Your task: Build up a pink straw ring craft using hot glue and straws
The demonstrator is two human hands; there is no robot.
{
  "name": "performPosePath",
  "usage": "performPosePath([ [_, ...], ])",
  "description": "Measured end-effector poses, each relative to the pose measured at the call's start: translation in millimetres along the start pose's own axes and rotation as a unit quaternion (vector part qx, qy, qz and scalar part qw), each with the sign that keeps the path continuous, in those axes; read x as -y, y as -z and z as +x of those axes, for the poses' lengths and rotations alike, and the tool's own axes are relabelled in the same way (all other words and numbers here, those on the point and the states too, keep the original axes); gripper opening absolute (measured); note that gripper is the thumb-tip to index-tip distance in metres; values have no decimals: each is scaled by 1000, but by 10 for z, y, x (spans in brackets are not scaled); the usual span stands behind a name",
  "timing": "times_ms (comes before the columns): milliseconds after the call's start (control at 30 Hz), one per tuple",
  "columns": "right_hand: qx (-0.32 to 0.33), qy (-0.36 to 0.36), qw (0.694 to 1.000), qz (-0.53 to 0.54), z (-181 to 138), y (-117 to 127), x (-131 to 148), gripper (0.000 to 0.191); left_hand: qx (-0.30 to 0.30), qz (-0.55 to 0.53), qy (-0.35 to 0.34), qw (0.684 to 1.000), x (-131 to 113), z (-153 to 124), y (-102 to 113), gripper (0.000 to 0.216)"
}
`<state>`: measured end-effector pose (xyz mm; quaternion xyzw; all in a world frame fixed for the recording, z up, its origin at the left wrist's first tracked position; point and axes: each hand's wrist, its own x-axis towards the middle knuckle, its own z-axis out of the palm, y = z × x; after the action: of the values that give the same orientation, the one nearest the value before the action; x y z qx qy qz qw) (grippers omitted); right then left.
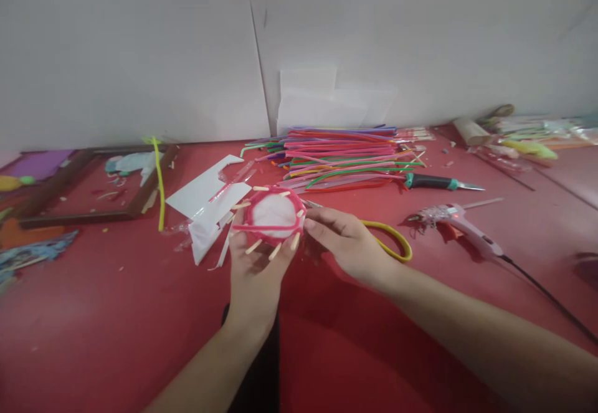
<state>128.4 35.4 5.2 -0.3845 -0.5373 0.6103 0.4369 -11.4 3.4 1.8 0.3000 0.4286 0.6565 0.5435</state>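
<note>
A small round basket-like craft [275,212] has a white base, a pink pipe-cleaner rim and several short wooden sticks poking outward. My left hand [255,263] is closed around it from below, tilting its opening towards me. One pink pipe-cleaner strand [255,229] lies across its near side. At the craft's right edge my right hand [346,238] has thumb and fingers pinched together against the rim; what sits between the fingertips is too small to tell. A yellow pipe-cleaner loop [404,248] rests on the red table just beyond my right hand.
Behind the craft lies a pile of coloured pipe cleaners [341,157]. To the right are a black-and-teal-handled knife [430,181] and a corded glue gun [467,229]. White paper [200,192], a yellow pipe cleaner [159,189] and a brown frame [84,215] lie left.
</note>
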Motion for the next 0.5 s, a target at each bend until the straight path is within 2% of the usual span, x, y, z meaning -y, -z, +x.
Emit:
performPosePath([
  [167, -14, 24, 1000, 15, 3, 51, -43, 33, 19, 7, -10, 1000, 32, 8, 21, 78],
  [233, -22, 33, 999, -21, 12, 65, -64, 31, 22, 6, -9, 1000, 22, 14, 23, 71],
  [267, -34, 46, 996, -76, 18, 73, -79, 29, 18, 3, -8, 1000, 12, 18, 24, 65],
  [333, -70, 91, 966, -232, 32, 93, -120, 21, 4, -3, -4, 1000, -14, 27, 23, 50],
  [400, -88, 141, 917, -364, 46, 118, -169, 14, -12, -12, 2, 1000, -38, 40, 24, 38],
  [433, -82, 160, 899, -399, 51, 131, -192, 14, -19, -18, 7, 1000, -45, 47, 27, 35],
  [500, -55, 181, 887, -421, 52, 151, -226, 16, -33, -35, 28, 998, -48, 64, 36, 32],
])
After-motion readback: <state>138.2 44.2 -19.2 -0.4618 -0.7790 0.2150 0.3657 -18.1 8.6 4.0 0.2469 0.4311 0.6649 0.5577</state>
